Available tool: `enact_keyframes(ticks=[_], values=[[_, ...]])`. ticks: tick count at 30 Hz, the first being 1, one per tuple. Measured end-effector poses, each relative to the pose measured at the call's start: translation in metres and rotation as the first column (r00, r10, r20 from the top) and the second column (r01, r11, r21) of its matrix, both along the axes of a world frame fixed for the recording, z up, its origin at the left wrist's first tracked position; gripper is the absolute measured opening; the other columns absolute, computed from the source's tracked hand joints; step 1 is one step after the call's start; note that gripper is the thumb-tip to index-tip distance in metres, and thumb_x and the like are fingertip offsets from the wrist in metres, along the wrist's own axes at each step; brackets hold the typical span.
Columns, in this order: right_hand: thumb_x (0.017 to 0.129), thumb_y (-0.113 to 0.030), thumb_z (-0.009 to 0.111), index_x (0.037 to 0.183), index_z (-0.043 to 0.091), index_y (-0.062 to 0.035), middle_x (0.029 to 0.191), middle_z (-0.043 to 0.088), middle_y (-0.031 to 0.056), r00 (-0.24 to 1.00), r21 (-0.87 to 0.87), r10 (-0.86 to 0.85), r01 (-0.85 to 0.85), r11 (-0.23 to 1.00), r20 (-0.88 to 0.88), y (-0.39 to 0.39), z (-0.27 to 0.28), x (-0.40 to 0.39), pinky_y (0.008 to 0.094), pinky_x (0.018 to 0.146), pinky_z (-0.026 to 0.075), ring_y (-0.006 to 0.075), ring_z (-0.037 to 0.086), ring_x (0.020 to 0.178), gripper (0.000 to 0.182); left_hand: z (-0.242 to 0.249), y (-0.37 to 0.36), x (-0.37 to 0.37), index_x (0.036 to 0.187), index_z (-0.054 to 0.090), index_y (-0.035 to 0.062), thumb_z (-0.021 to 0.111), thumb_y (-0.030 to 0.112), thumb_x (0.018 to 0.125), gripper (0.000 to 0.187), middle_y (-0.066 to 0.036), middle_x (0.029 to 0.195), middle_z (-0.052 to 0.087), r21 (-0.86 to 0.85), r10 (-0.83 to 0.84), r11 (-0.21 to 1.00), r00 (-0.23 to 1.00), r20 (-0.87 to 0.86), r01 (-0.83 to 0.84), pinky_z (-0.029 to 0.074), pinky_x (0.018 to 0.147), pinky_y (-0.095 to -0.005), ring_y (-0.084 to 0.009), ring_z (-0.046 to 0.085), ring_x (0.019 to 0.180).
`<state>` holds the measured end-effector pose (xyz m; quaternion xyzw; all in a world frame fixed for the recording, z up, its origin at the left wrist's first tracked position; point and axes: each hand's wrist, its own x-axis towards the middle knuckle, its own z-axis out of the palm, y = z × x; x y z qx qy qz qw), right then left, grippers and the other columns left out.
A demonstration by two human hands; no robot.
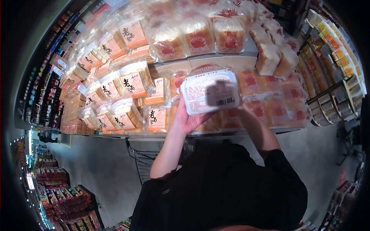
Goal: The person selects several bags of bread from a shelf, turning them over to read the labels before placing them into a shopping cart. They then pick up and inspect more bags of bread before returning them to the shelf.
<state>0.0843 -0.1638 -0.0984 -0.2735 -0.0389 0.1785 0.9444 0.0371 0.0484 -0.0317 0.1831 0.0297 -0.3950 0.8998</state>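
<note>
In front of my chest I hold a white printed package (194,94), tilted so that a face with lines of text and a barcode points toward me. A dark shadow falls across its middle. My left hand (189,118) wraps the left side and lower edge, with fingers reaching under it. At the lower right corner is my right hand (241,104), closed on the package, most of its fingers hidden behind it. Just beyond the package stand bagged bread loaves (230,36) with red print. Bread packs with orange-and-white labels (133,82) are stacked to the left.
The bread display has a ledge (169,65) between its upper and lower tiers. A black wire shopping cart (140,158) is at my left, below the display. Shelves of packaged goods (327,50) rise at the right, and more stocked racks (63,200) stand at lower left.
</note>
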Motion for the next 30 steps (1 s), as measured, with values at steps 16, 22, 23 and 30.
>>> enact_keyframes(ticks=[16, 22, 23, 30], values=[[0.103, -0.052, 0.020, 0.135, 0.044, -0.0021, 0.122, 0.057, 0.0124, 0.995, 0.023, -0.097, 0.098, 0.995, -0.018, -0.003, -0.007, -0.002, 0.0350, 0.095, 0.047, 0.0220, 0.058, 0.109, 0.065, 0.016, -0.014, 0.000, 0.149, 0.027, 0.0108, 0.020, 0.076, 0.089, 0.088, -0.016, 0.145, 0.040, 0.183, -0.065, 0.982, 0.992, 0.107, 0.045, 0.045, 0.103, -0.0469, -0.0347, 0.048, 0.127], [0.103, -0.053, 0.020, 0.134, 0.045, -0.0023, 0.119, 0.058, 0.0121, 0.995, 0.040, -0.101, 0.102, 0.994, -0.014, -0.007, -0.006, 0.000, 0.0346, 0.094, 0.048, 0.0215, 0.059, 0.107, 0.065, 0.012, -0.017, 0.003, 0.148, 0.029, 0.0104, 0.019, 0.079, 0.087, 0.092, -0.017, 0.142, 0.045, 0.254, -0.121, 0.964, 0.983, 0.137, 0.083, 0.048, 0.099, -0.0450, -0.0371, 0.052, 0.123], [0.103, -0.053, 0.020, 0.134, 0.046, -0.0024, 0.119, 0.058, 0.0120, 0.995, 0.042, -0.099, 0.099, 0.994, -0.007, -0.007, -0.005, 0.000, 0.0345, 0.093, 0.048, 0.0214, 0.059, 0.107, 0.065, 0.012, -0.018, 0.003, 0.148, 0.030, 0.0103, 0.019, 0.079, 0.086, 0.093, -0.017, 0.142, 0.045, 0.263, -0.122, 0.961, 0.983, 0.136, 0.083, 0.048, 0.099, -0.0448, -0.0371, 0.052, 0.123], [0.103, -0.053, 0.020, 0.132, 0.048, -0.0026, 0.116, 0.060, 0.0117, 0.996, 0.056, -0.082, 0.081, 0.995, 0.023, -0.010, -0.003, 0.004, 0.0341, 0.092, 0.049, 0.0209, 0.060, 0.104, 0.065, 0.009, -0.021, 0.006, 0.148, 0.030, 0.0102, 0.018, 0.079, 0.087, 0.093, -0.016, 0.141, 0.046, 0.273, -0.128, 0.958, 0.982, 0.139, 0.086, 0.048, 0.098, -0.0452, -0.0362, 0.053, 0.123]])
